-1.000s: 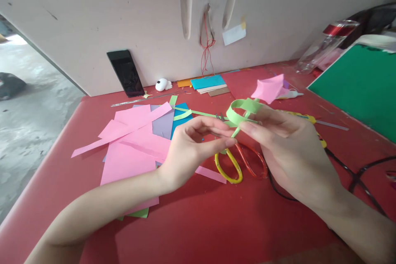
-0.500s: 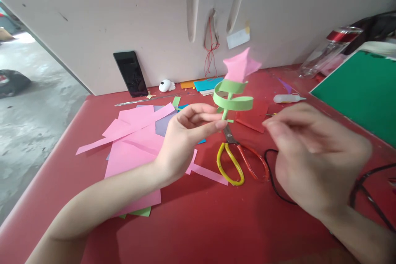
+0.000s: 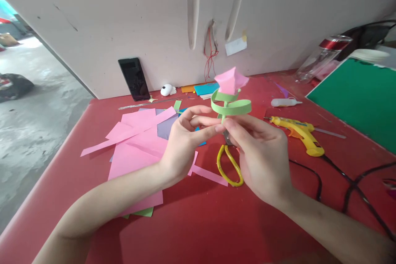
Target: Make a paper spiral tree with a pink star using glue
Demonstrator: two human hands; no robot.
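Observation:
A paper flower with a pink bloom and a curled green strip round its stem stands upright above the red table. My left hand pinches the base of the stem between thumb and fingers. My right hand meets it from the right, its fingertips closed on the same stem base. Yellow-and-red scissors lie on the table just beneath both hands, partly hidden by my right hand.
Pink, purple and blue paper sheets lie at left. A yellow glue gun with black cord lies at right, a white glue bottle behind it. A black phone leans on the wall. A green board sits far right.
My right hand, which had let go and drawn back to the right, has come back to the stem base. The flower stays upright in my left hand, now slightly lower.

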